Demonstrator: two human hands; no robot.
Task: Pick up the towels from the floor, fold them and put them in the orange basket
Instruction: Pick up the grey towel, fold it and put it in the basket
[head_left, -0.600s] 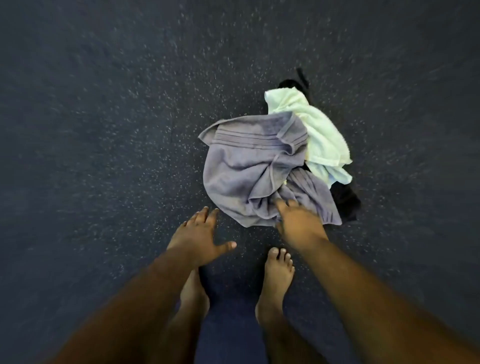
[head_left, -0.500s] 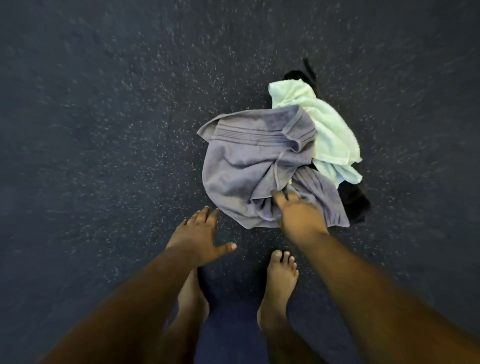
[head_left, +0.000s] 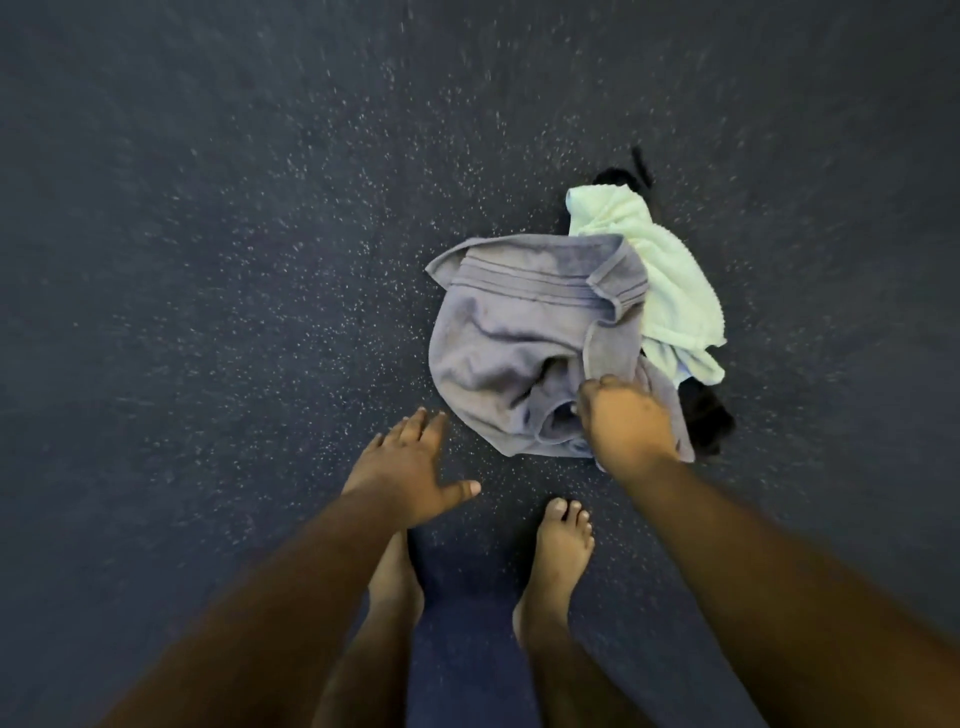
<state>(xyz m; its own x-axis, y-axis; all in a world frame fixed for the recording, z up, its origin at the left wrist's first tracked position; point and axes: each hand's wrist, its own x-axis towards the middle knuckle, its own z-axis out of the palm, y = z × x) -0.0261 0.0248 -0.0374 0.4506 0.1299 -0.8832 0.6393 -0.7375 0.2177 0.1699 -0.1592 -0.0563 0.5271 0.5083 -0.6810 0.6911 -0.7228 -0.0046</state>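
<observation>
Under the right hand (head_left: 626, 421) lies the grey towel (head_left: 519, 338), crumpled on the dark speckled floor (head_left: 208, 260); the fingers are curled down into a fold at its near edge, pinching the cloth. Just beyond that hand, a pale green towel (head_left: 670, 280) overlaps the grey one's far side, and a black towel (head_left: 706, 410) shows from beneath both, partly hidden. To the near left, the left hand (head_left: 410, 467) hovers with fingers spread wide and thumb out, holding nothing, apart from the cloth. The orange basket is not in view. The step in hand looks like lifting the grey towel off the heap. To do it well, the grip should take a hem or corner rather than a bunched middle, so the cloth hangs flat when raised. The free hand would best reach for a second corner of the same edge. A slow lift would help keep the green towel from being dragged along.
</observation>
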